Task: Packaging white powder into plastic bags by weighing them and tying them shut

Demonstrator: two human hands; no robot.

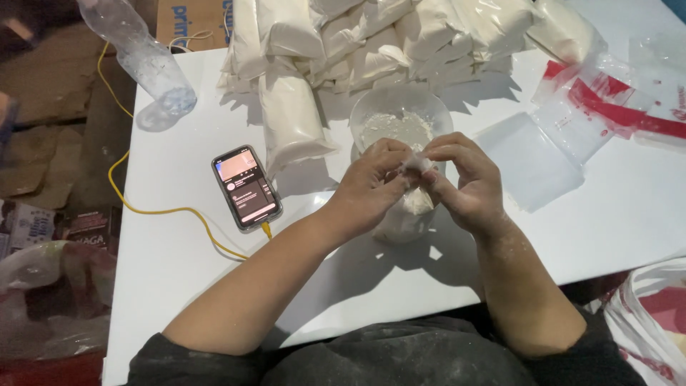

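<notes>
While the far left edge is mostly dark clutter off the table, there's a clear plastic bottle (pixel 146 61) lying on its side at the top-left corner of the white table (pixel 179 286). A yellow cable (pixel 153 211) snakes along the table's left side and plugs into a smartphone (pixel 246 187) lying flat with its screen lit, just left of the hands.

Moving to the middle, the left hand (pixel 368 187) is curled in with its fingertips pinching the twisted top of a small clear bag of white powder (pixel 407 214). The bag hangs between both hands, its bottom looks like it's resting on the table, though I can't tell for sure. The right hand (pixel 464 179) pinches the same twisted neck from the other side, so fingers of both hands meet right there. Both forearms are dusted with powder.

Just behind the hands sits a clear plastic bowl (pixel 400 118) with white powder in it. Behind that, a big pile of filled powder bags (pixel 371 36) is stacked at the back of the table.

Off to the right are flat empty zip bags with red strips (pixel 607 107), well apart from the hands.
</notes>
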